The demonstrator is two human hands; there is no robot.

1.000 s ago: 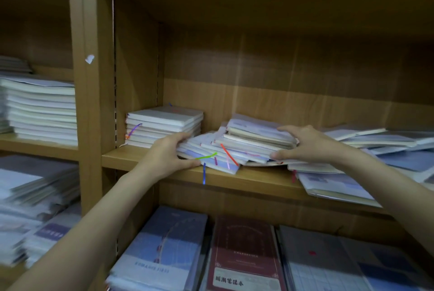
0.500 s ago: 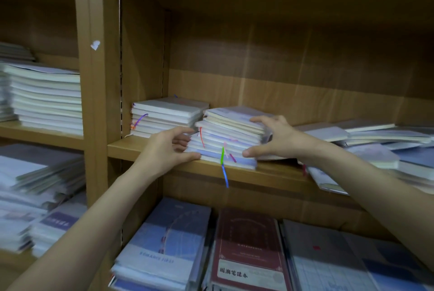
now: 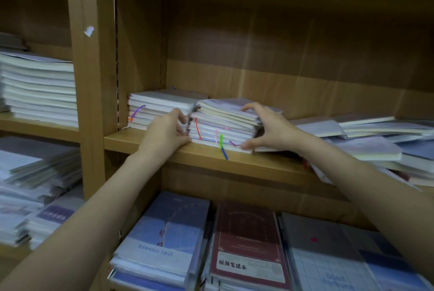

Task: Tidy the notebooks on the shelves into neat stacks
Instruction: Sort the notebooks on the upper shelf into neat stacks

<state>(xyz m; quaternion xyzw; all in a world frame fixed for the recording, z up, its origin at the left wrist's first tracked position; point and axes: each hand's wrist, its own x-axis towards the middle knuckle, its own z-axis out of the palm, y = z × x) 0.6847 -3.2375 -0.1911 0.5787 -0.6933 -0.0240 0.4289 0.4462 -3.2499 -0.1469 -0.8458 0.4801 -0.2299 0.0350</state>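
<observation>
Hands — left hand [image 3: 168, 132], right hand [image 3: 270, 130] — grip squared paper notebook stack [image 3: 223, 124].

Wooden shelving unit [image 3: 234, 9] fills the view, medium-brown laminate, dim warm light. Vertical divider post [image 3: 91, 93] at left splits two bays; small white paper scrap [image 3: 89, 31] stuck on it. Back panel [image 3: 293, 56] is dark above, with a lighter band along its lower part. Middle shelf board [image 3: 211, 161] runs left to right, front edge lit. Left bay shelf board [image 3: 40, 127] sits slightly higher. No walls, floor or windows visible.
</observation>
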